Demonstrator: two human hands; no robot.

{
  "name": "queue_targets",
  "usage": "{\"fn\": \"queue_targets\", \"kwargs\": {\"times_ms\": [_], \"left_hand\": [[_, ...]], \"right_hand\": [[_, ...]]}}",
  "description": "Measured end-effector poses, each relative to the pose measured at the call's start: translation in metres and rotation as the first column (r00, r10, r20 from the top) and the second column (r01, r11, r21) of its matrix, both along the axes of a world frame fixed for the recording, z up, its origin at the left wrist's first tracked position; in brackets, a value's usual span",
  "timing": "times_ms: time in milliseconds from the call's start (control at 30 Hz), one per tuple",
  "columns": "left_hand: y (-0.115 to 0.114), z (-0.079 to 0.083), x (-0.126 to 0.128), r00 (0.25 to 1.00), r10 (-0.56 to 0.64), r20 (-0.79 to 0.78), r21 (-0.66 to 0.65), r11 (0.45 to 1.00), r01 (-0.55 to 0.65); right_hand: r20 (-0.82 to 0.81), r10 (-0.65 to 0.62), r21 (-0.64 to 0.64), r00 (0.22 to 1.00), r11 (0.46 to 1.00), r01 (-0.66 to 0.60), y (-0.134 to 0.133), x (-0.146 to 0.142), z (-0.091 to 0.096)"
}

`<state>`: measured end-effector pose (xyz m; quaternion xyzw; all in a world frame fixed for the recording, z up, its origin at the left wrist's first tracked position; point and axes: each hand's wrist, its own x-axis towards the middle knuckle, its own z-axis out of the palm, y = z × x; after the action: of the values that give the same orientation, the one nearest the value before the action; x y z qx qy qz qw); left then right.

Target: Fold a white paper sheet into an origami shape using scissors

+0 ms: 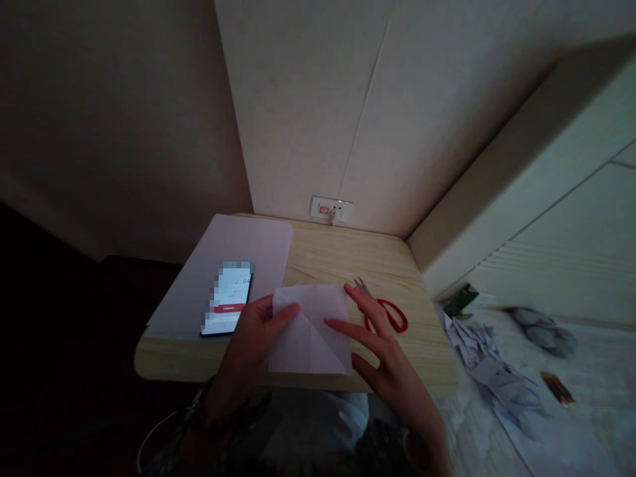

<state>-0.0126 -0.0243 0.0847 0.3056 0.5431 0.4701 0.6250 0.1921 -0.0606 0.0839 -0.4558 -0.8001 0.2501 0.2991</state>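
The little paper square (303, 344) is in front of the person, above the near side of the wooden counter (342, 252). It is cut to shape and has crease lines that cross near the middle, so some folding looks done. It is spread out almost flat, so no finished shape shows, and I cannot tell how many folds are left. The left hand (256, 328) pinches the square's left side, thumb on top. The right hand (385, 341) is loose with its fingers apart, one fingertip over the middle and another by the top corner. The front edge of the counter is close under the square. On the left, a phone (228, 298) lies on big white sheets (243, 232). Red scissors (381, 303) lie just past the right hand, so there is little room there. More room is behind, where plain wood reaches the wall (298, 99).
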Motion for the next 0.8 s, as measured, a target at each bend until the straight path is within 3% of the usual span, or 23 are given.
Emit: {"fn": "queue_targets", "kwargs": {"times_ms": [233,567,800], "left_hand": [[-0.004,0.006,0.006,0.998,-0.050,0.048,-0.043,0.998,0.053],[-0.009,0.013,0.007,0.992,-0.056,0.116,-0.087,0.994,0.067],[-0.012,0.017,0.007,0.986,-0.085,0.143,-0.078,0.992,0.096]], "right_hand": [[-0.024,-0.014,0.125,1.000,0.992,0.017,0.003,-0.011,0.002],[-0.033,-0.024,0.164,0.999,0.986,0.029,0.000,-0.011,0.001],[-0.179,-0.069,0.172,0.982,0.980,0.100,0.001,-0.013,0.000]]}}
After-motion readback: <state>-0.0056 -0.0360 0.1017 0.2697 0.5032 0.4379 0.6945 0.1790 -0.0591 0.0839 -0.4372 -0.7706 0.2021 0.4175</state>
